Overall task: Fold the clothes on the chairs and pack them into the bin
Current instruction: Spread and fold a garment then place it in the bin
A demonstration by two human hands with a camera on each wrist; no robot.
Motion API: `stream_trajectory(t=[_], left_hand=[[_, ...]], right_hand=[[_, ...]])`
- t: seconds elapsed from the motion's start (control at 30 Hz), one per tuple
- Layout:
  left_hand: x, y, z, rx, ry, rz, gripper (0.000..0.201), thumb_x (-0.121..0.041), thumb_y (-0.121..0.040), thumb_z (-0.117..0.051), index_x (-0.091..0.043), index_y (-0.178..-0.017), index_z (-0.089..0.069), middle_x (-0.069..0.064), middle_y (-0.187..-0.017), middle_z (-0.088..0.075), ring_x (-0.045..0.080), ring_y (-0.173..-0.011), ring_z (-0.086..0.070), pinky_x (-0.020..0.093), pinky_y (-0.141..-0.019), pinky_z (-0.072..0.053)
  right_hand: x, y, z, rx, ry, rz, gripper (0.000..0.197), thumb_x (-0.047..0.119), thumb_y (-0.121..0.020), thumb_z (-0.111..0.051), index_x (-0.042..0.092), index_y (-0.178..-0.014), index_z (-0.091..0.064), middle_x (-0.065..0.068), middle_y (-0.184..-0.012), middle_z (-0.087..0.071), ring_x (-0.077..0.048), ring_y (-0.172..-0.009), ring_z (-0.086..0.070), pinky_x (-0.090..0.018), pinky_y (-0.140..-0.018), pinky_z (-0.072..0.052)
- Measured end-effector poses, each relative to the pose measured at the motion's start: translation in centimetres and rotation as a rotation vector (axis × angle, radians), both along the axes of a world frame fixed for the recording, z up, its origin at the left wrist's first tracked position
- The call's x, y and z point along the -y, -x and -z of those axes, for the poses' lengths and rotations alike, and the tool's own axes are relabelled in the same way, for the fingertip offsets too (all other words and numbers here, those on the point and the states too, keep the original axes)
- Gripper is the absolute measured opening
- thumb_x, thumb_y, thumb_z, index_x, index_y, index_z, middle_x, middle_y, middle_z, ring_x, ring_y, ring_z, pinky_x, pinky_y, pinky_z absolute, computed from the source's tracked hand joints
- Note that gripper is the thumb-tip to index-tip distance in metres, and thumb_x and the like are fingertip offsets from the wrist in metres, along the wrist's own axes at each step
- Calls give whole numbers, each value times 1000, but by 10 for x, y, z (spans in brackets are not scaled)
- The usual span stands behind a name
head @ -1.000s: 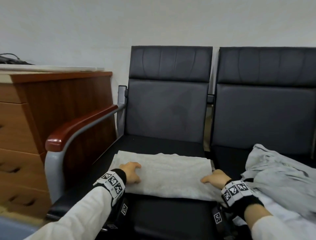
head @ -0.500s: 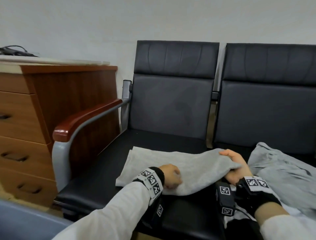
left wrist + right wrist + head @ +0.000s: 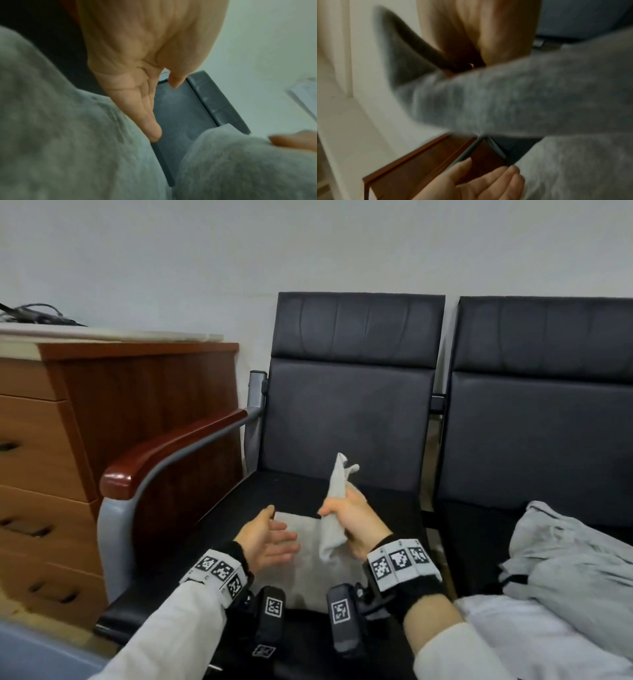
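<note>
Two black padded leather chairs stand side by side against a pale wall; the left black chair (image 3: 342,419) has a glossy reddish wooden armrest (image 3: 164,453) on a grey metal frame, and the right black chair (image 3: 541,419) carries a crumpled heap of pale grey and white clothes (image 3: 565,563) on its seat. A brown wooden drawer cabinet (image 3: 85,460) with a pale top stands just left of the armrest.

Half a second ago the soft grey fleecy garment (image 3: 308,559) lay spread wide across the left seat, with the left hand pressing its near edge and the right hand lifting its right end. Now that end has been brought over and raised, so the cloth lies narrower on the seat, its flat part running from the near edge toward the backrest.

The right hand (image 3: 352,518) has its fingers curled round a bunched strip of the garment, which stands nearly upright, the free tip pointing up toward the backrest and the lower end drooping onto the flat part. The left hand (image 3: 267,539) hovers just left of it, palm turned inward, fingers straight and relaxed, holding nothing. In the left wrist view, the fingers (image 3: 150,121) are stretched out beside the fuzzy fabric.
</note>
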State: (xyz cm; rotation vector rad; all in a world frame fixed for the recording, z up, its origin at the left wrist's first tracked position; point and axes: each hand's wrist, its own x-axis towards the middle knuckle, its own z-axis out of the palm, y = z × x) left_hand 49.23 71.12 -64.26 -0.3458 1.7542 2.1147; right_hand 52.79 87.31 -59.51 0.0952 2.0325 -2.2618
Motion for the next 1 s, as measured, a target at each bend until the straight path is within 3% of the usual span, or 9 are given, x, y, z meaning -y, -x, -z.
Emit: stream_trajectory(t=[0.1,0.17,0.3,0.43,0.57,0.63,0.8,0.9,1.0], left_hand=[[7,8,14,72,-49,68,64,-59,-88,-46,-4,-119,-60,18,-104,-64,30,-89,-63,38,-82,-50],[7,6,16,26,152,78,47,-42,-89,-57,-4,-116,-61,15,-108,-64,28,-96,-62,37,-88,-48],[8,4,19,-96,410,125,29,-2,-90,-52,-2,-118,-60,14,-110,-64,28,-101,-61,37,-87,-50],[12,8,14,-91,567,109,20,4,-83,-56,-2,-102,-62,17,-114,-61,32,-105,-58,37,-91,-49],[6,5,-5,-221,993,-5,41,-17,-83,-63,-12,-123,-53,10,-122,-58,28,-110,-57,32,-90,-47],[-4,1,-8,-314,902,-35,33,-16,-85,-59,-16,-118,-57,8,-113,-61,25,-102,-61,31,-86,-51],[-31,-16,1,-92,406,2,15,-6,-93,-40,-3,-93,-55,9,-69,-52,16,-42,-56,20,-37,-45],[-35,-21,8,-56,440,84,22,-1,-93,-39,-5,-72,-47,10,-64,-50,18,-46,-54,24,-43,-48],[-36,-18,12,-13,437,136,19,-13,-96,-42,-1,-86,-52,12,-68,-53,22,-55,-58,33,-59,-54]], right_hand=[[23,8,14,149,-38,-173,68,16,-91,-62,17,-147,-23,-10,-97,-57,-17,-72,-62,-33,-67,-57],[15,12,23,155,-131,-109,83,17,-93,-59,15,-153,-2,-12,-104,-57,-19,-78,-62,-32,-68,-56],[-28,16,33,132,-216,131,58,9,-93,-52,15,-145,-28,-8,-84,-57,-14,-61,-52,-23,-46,-40],[-66,12,44,236,-331,262,13,10,-86,-57,17,-77,-51,-5,-73,-48,-15,-60,-47,-23,-48,-40],[-86,2,61,402,-467,246,22,18,-87,-63,7,-105,-56,-8,-87,-56,-18,-68,-59,-25,-49,-49],[-87,-2,63,441,-478,186,37,21,-90,-62,3,-120,-51,-11,-93,-59,-20,-67,-63,-26,-48,-52],[-71,-6,60,451,-457,109,49,28,-88,-64,2,-127,-47,-19,-102,-66,-23,-68,-68,-26,-49,-52],[-61,-7,64,425,-370,117,45,21,-82,-71,-4,-116,-56,-12,-77,-63,-15,-50,-55,-22,-40,-39],[-53,-9,61,374,-40,139,32,9,-81,-69,-5,-109,-63,-14,-81,-64,-19,-64,-60,-26,-52,-50]])
